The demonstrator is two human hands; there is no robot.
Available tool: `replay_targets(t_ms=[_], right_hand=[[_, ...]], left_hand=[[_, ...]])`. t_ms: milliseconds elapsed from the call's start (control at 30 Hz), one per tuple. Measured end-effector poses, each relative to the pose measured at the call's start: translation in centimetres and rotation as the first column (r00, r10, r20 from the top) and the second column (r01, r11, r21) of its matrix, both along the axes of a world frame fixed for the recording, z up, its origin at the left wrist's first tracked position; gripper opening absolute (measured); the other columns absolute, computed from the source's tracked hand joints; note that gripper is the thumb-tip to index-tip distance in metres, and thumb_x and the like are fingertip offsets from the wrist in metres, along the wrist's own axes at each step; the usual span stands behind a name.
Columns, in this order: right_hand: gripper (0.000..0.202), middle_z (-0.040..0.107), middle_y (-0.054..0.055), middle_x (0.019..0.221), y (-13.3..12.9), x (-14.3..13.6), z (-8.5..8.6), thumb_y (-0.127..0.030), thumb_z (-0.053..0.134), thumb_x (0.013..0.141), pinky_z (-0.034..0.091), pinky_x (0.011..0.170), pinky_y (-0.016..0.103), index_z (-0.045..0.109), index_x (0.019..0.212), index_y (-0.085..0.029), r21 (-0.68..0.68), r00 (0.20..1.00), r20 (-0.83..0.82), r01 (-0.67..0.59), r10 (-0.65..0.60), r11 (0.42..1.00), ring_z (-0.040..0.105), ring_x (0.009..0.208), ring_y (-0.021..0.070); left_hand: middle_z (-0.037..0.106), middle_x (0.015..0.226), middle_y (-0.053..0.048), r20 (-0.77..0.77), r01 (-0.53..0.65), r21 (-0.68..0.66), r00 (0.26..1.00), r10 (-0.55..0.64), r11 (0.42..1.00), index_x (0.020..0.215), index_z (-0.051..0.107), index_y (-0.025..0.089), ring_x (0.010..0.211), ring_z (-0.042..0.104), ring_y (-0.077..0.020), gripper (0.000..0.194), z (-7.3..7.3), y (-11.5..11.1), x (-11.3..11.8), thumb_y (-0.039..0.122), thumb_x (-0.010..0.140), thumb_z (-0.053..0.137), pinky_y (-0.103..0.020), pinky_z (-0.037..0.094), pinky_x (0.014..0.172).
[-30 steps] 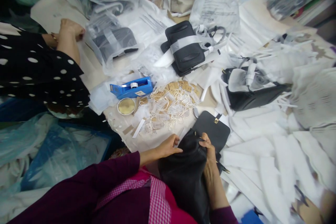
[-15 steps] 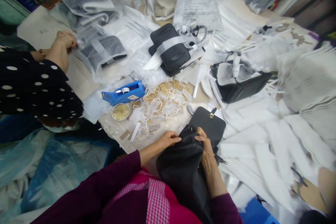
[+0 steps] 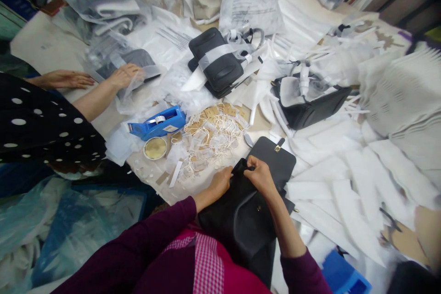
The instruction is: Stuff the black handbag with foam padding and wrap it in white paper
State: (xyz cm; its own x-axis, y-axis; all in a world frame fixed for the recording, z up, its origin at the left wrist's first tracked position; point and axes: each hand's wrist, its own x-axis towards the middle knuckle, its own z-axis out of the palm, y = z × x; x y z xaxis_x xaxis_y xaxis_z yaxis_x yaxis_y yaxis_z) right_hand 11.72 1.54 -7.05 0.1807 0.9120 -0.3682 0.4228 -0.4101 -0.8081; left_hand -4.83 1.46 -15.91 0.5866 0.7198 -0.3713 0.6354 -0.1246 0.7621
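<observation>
Right hand (image 3: 261,176), black bag (image 3: 237,223) beneath, touching

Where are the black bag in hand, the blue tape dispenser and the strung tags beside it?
Black bag (image 3: 239,223): head view, on the smooth side of its body.
Blue tape dispenser (image 3: 156,130): head view, on its near side.
Strung tags (image 3: 214,137): head view, middle of the pile.

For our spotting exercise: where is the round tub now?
In the head view, the tub sits left of centre, just below the tape dispenser, left of the tags.
</observation>
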Motion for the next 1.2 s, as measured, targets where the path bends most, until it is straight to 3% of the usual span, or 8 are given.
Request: replay_targets(t_ms=[267, 433, 567, 667, 767, 933, 1033, 1200], right_hand=[[0.021, 0.060, 0.003, 0.071, 4.5, -3.2, -0.6, -0.013, 0.047, 0.067, 0.031, 0.060, 0.027, 0.054, 0.084, -0.023, -0.284, 0.828, 0.529, -0.035, 0.187, 0.958, 0.057, 0.071, 0.0209], [0.029, 0.066, 0.008, 0.087, 5.0, -3.2, -0.5, -0.012, 0.044, 0.074, 0.039, 0.068, 0.032, 0.055, 0.098, -0.023, -0.325, 0.799, 0.551, -0.059, 0.240, 0.944, 0.062, 0.082, 0.0253], [0.027, 0.065, 0.010, 0.090, 4.6, -3.3, 1.3, -0.020, 0.045, 0.084, 0.045, 0.074, 0.036, 0.055, 0.108, -0.021, -0.202, 0.893, 0.432, -0.041, 0.127, 0.978, 0.062, 0.086, 0.0256], [0.030, 0.060, 0.009, 0.107, 1.6, -2.7, 3.9, -0.019, 0.043, 0.087, 0.043, 0.089, 0.035, 0.053, 0.115, -0.021, 0.221, 0.957, 0.270, 0.047, -0.107, 0.974, 0.057, 0.102, 0.0207], [0.028, 0.057, 0.007, 0.112, -4.9, -0.8, 5.7, -0.020, 0.037, 0.090, 0.039, 0.098, 0.035, 0.056, 0.111, -0.023, 0.489, 0.861, 0.054, 0.419, -0.506, 0.765, 0.053, 0.109, 0.0178], [0.019, 0.063, 0.006, 0.092, -17.4, 2.6, 3.1, -0.030, 0.056, 0.078, 0.047, 0.085, 0.040, 0.059, 0.092, -0.018, 0.118, 0.380, -0.260, 0.925, -0.888, 0.361, 0.061, 0.085, 0.0196], [0.027, 0.065, 0.007, 0.083, -20.3, 3.0, 0.7, -0.030, 0.062, 0.068, 0.051, 0.072, 0.037, 0.060, 0.090, -0.015, -0.126, 0.317, -0.411, 0.909, -0.855, 0.397, 0.062, 0.073, 0.0191], [0.036, 0.065, 0.002, 0.074, -18.1, 4.1, -1.4, -0.029, 0.063, 0.059, 0.046, 0.051, 0.028, 0.063, 0.094, -0.018, -0.114, 0.429, -0.376, 0.858, -0.821, 0.501, 0.058, 0.061, 0.0165]], left_hand=[[0.056, 0.103, -0.012, 0.117, -0.153, 0.089, 0.983, 0.142, 0.984, 0.099, 0.055, 0.016, 0.097, 0.054, -0.0244, 0.023, 2.8, 0.5, -0.4, 0.021, 0.090, 0.035, -0.039, 0.043, 0.088], [0.063, 0.111, -0.010, 0.439, -0.219, -0.452, 0.789, 0.429, 0.865, 0.113, 0.057, 0.017, 0.104, 0.057, -0.0244, 0.036, 5.8, 1.6, -0.5, 0.039, 0.090, 0.040, -0.039, 0.046, 0.091], [0.062, 0.119, -0.009, 0.414, -0.139, -0.512, 0.825, 0.385, 0.848, 0.115, 0.059, 0.016, 0.116, 0.052, -0.0286, 0.047, 6.2, 2.0, 0.4, 0.036, 0.073, 0.067, -0.041, 0.038, 0.103], [0.067, 0.110, -0.010, 0.370, -0.142, -0.587, 0.829, 0.420, 0.797, 0.112, 0.062, 0.013, 0.109, 0.057, -0.0305, 0.047, 5.3, 2.2, 1.0, 0.034, 0.070, 0.069, -0.042, 0.043, 0.098], [0.069, 0.106, -0.011, 0.314, -0.140, -0.701, 0.820, 0.478, 0.699, 0.115, 0.061, 0.013, 0.097, 0.064, -0.0285, 0.052, 4.6, 2.3, 1.2, 0.038, 0.071, 0.069, -0.041, 0.047, 0.091], [0.071, 0.101, -0.011, 0.222, -0.196, -0.761, 0.817, 0.531, 0.619, 0.114, 0.061, 0.013, 0.086, 0.067, -0.0244, 0.053, 4.7, 2.0, 1.2, 0.042, 0.072, 0.070, -0.037, 0.051, 0.085], [0.071, 0.098, -0.010, 0.176, -0.240, -0.756, 0.822, 0.542, 0.609, 0.112, 0.061, 0.013, 0.086, 0.068, -0.0237, 0.049, 5.5, 1.8, 1.6, 0.039, 0.071, 0.071, -0.036, 0.052, 0.084], [0.070, 0.105, -0.010, 0.156, -0.277, -0.693, 0.844, 0.514, 0.666, 0.106, 0.064, 0.014, 0.093, 0.067, -0.0253, 0.044, 7.0, 1.4, 2.3, 0.039, 0.071, 0.070, -0.036, 0.052, 0.087]])
